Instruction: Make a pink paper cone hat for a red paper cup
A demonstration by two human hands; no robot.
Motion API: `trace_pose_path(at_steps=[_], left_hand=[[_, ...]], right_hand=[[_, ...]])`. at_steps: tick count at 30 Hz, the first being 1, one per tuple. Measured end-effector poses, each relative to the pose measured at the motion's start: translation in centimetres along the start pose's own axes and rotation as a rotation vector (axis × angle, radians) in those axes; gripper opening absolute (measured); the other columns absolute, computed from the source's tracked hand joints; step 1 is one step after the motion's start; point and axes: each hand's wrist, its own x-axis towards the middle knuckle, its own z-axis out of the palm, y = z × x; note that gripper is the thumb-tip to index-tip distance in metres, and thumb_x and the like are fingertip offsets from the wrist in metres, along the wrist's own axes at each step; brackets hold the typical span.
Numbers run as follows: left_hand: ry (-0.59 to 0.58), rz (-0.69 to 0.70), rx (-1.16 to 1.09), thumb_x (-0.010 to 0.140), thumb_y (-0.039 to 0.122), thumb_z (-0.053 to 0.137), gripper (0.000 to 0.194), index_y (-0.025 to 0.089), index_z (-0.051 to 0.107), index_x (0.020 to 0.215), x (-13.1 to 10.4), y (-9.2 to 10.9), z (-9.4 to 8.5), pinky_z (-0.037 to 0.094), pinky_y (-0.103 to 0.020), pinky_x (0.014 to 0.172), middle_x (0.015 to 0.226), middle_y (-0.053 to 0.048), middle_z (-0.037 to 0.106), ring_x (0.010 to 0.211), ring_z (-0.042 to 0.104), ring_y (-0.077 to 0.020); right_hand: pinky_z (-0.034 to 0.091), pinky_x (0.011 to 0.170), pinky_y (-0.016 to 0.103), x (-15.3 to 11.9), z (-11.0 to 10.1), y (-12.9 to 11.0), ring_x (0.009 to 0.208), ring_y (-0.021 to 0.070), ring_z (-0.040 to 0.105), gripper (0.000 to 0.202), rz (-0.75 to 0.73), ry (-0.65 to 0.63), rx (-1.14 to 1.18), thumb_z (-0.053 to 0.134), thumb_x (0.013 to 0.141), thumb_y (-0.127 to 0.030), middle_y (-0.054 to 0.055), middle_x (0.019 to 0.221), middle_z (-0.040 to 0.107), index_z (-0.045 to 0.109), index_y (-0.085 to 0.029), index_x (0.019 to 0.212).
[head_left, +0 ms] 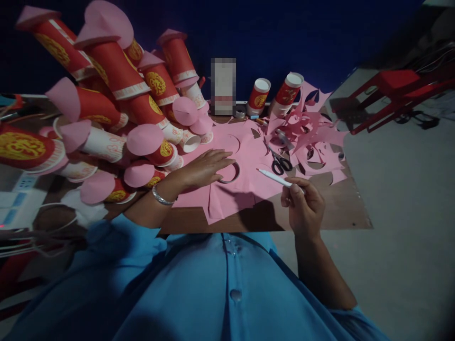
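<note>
The left hand (pixel 208 168) lies flat with fingers outstretched, touching a dark ring (pixel 237 171) on the pink paper (pixel 231 201), while on the right I see the right hand (pixel 306 203) pinching a white pen (pixel 273 178) near the black-handled scissors (pixel 281 165).

Behind the tabletop (pixel 341 208) I see a dark blue backdrop (pixel 320 33); at the tabletop's far edge stands a pale upright thing (pixel 223 83), too blurred for me to name. Right of the tabletop, I have a red stool (pixel 398 83) on the grey floor (pixel 401 199). Left of the tabletop are pale cables (pixel 39 245) and a white block (pixel 10 203) with blue patches.
</note>
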Motion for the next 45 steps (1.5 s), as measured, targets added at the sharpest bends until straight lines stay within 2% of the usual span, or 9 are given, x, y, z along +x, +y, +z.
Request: trace_pose_path(at_steps=[4,8,15,19,23,28,32,38,45], left_hand=[[0.115,-0.055,0.002,0.107,0.026,0.049,0.052,0.020,0.047,0.158,-0.6,0.9,-0.5,0.034,-0.051,0.130,0.169,-0.014,0.045,0.158,0.038,-0.0274],[0.219,-0.122,-0.005,0.108,0.024,0.045,0.047,0.019,0.050,0.155,-3.2,2.0,-1.0,0.042,-0.048,0.126,0.160,-0.012,0.057,0.149,0.051,-0.0247],[0.225,-0.368,0.228,0.105,0.018,0.049,0.045,0.011,0.054,0.150,-8.1,3.3,1.2,0.054,-0.048,0.111,0.147,-0.018,0.066,0.133,0.063,-0.0306],[0.188,-0.445,0.402,0.104,0.010,0.045,0.042,0.010,0.061,0.143,-7.3,4.1,1.7,0.056,-0.050,0.098,0.128,-0.019,0.075,0.118,0.067,-0.0342],[0.193,-0.431,0.400,0.103,0.012,0.049,0.029,0.014,0.072,0.121,-6.1,3.8,1.6,0.056,-0.046,0.088,0.103,-0.016,0.075,0.103,0.068,-0.0321],[0.392,-0.389,0.081,0.101,0.018,0.060,0.015,0.019,0.074,0.109,-5.4,3.2,1.3,0.057,-0.039,0.094,0.105,-0.008,0.075,0.102,0.070,-0.0241],[0.572,-0.305,-0.200,0.098,0.016,0.065,0.010,0.021,0.072,0.103,-4.9,4.1,0.6,0.059,-0.032,0.091,0.110,-0.005,0.077,0.102,0.072,-0.0187],[0.586,-0.265,-0.340,0.097,0.017,0.066,0.011,0.021,0.074,0.104,-4.3,5.7,0.0,0.061,-0.027,0.078,0.102,-0.003,0.080,0.091,0.075,-0.0163],[0.604,-0.225,-0.333,0.095,0.015,0.068,0.012,0.020,0.075,0.103,-4.0,6.3,-0.1,0.062,-0.028,0.082,0.099,-0.003,0.082,0.089,0.076,-0.0160]], right_hand=[[0.040,0.051,0.023,-0.4,0.1,-0.1,0.053,0.0100,0.051,0.020,0.038,0.014,0.050,0.071,0.099,-0.040,-0.006,0.064,0.054,0.074,-0.022,0.105],[0.043,0.054,0.024,-0.4,0.3,-0.1,0.055,0.0103,0.053,0.019,0.041,0.065,0.094,0.074,0.095,-0.037,-0.006,0.067,0.057,0.072,-0.023,0.108],[0.046,0.054,0.023,0.1,1.5,0.3,0.059,0.0109,0.056,0.014,0.090,0.029,0.181,0.076,0.092,-0.032,-0.004,0.072,0.064,0.072,-0.024,0.102],[0.047,0.055,0.023,0.1,2.3,0.2,0.060,0.0106,0.057,0.009,0.098,-0.041,0.163,0.075,0.095,-0.030,-0.003,0.074,0.066,0.073,-0.023,0.099],[0.049,0.058,0.023,-0.1,2.9,0.1,0.064,0.0106,0.059,0.008,0.092,-0.087,0.145,0.073,0.097,-0.028,-0.002,0.077,0.068,0.075,-0.023,0.102],[0.050,0.057,0.023,-0.1,3.5,-0.4,0.062,0.0106,0.060,0.008,0.075,-0.096,0.106,0.074,0.096,-0.030,-0.002,0.075,0.070,0.075,-0.023,0.101],[0.050,0.057,0.024,0.0,3.7,-1.1,0.059,0.0110,0.060,0.012,0.035,-0.159,-0.041,0.070,0.099,-0.032,-0.002,0.073,0.070,0.076,-0.022,0.103],[0.048,0.053,0.024,0.1,4.3,-1.8,0.056,0.0111,0.060,0.015,-0.033,-0.239,-0.193,0.065,0.101,-0.032,-0.001,0.071,0.070,0.075,-0.020,0.103],[0.051,0.057,0.023,0.3,4.7,-2.5,0.057,0.0109,0.063,0.013,-0.129,-0.260,-0.267,0.063,0.101,-0.027,-0.002,0.071,0.072,0.074,-0.020,0.103]])
